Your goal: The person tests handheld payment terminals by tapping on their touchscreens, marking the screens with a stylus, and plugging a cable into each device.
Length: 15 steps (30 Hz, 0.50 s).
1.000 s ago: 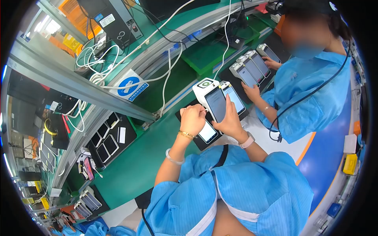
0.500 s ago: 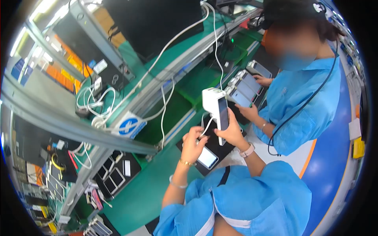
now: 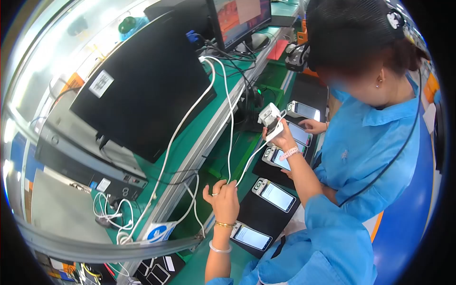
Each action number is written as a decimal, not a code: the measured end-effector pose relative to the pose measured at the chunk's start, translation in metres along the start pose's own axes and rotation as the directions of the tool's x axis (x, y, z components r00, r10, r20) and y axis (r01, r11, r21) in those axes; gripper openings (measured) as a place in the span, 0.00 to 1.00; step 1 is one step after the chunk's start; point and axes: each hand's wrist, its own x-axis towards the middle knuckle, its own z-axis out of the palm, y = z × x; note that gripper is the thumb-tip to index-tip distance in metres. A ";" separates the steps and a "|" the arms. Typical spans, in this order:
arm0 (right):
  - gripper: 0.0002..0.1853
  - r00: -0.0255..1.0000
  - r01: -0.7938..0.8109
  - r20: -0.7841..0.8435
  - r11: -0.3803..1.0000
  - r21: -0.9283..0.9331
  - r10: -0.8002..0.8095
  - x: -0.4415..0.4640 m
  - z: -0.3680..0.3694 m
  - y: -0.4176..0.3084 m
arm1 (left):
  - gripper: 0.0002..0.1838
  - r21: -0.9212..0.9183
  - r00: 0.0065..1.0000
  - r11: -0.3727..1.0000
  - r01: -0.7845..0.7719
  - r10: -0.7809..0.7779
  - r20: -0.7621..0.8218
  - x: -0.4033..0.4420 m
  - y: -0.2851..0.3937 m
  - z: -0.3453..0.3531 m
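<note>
My left hand (image 3: 224, 202) pinches a thin white cable (image 3: 241, 173) between its fingertips, above the bench edge. Farther forward, my right hand (image 3: 283, 137) is wrapped round a white handheld payment terminal (image 3: 270, 113), raised and turned so that its screen is hidden from me. The white cable runs up towards the terminal; where it joins is hard to make out. Two more terminals lie face up with lit screens on a black mat: one (image 3: 276, 196) between my arms, and another (image 3: 252, 238) just right of my left wrist.
A co-worker in blue (image 3: 375, 137) stands close on the right, a hand (image 3: 314, 126) near further terminals, one of them (image 3: 304, 110) at the far end. A large black monitor (image 3: 152, 85) and a computer case (image 3: 90, 161) stand on the shelf. A metal rail (image 3: 118, 251) crosses the lower left.
My right hand has carried the terminal forward and tilted it. My left hand has moved away from the terminal, now pinching the cable farther along. The camera view has shifted.
</note>
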 end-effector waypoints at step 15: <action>0.16 0.997 -0.056 0.067 0.963 0.264 0.040 0.042 0.000 -0.012 | 0.13 0.052 0.994 0.996 -0.068 0.063 0.088 0.019 0.006 0.033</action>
